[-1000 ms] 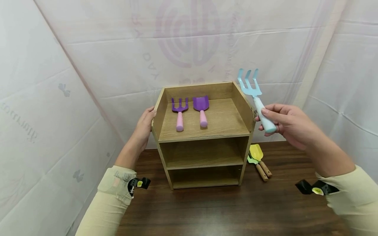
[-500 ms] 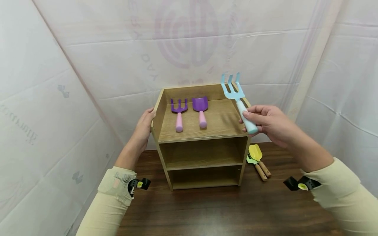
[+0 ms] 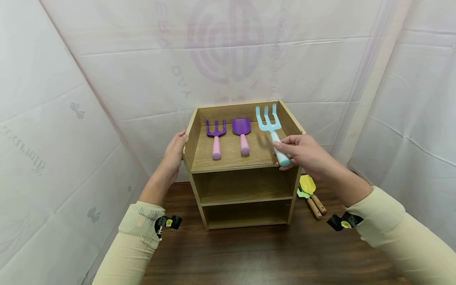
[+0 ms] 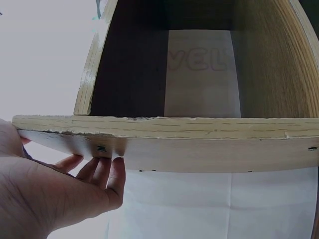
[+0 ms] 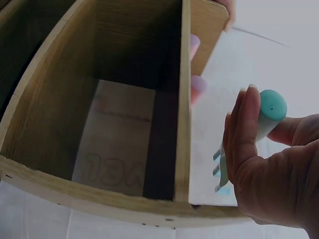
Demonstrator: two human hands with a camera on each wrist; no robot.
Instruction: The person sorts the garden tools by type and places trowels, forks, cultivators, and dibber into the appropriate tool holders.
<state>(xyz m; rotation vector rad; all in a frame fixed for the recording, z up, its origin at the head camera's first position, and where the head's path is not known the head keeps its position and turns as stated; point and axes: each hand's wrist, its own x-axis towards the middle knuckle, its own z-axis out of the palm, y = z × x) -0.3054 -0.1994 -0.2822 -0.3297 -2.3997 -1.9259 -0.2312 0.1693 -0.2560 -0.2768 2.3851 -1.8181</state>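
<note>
A small wooden shelf unit (image 3: pixel 246 168) stands on the table, with an open top tray and two compartments below. My left hand (image 3: pixel 174 152) holds its left side near the top; in the left wrist view the bent fingers (image 4: pixel 102 174) touch the outer face of the side panel (image 4: pixel 199 154). My right hand (image 3: pixel 303 152) grips the pale handle of a light blue garden hand fork (image 3: pixel 268 126), tines up, over the right part of the top tray. A purple hand fork (image 3: pixel 216 138) and a purple hand shovel (image 3: pixel 242 134), both pink-handled, lie on the tray's left and middle.
Right of the shelf, a yellow hand shovel (image 3: pixel 308 185) and a light green tool (image 3: pixel 303 194) with wooden handles lie on the dark wooden table (image 3: pixel 246 253). White cloth (image 3: pixel 149 83) hangs behind and at both sides.
My right hand has carried the light blue fork leftward and down, from outside the shelf's right side to over the tray. The left hand has stayed on the shelf.
</note>
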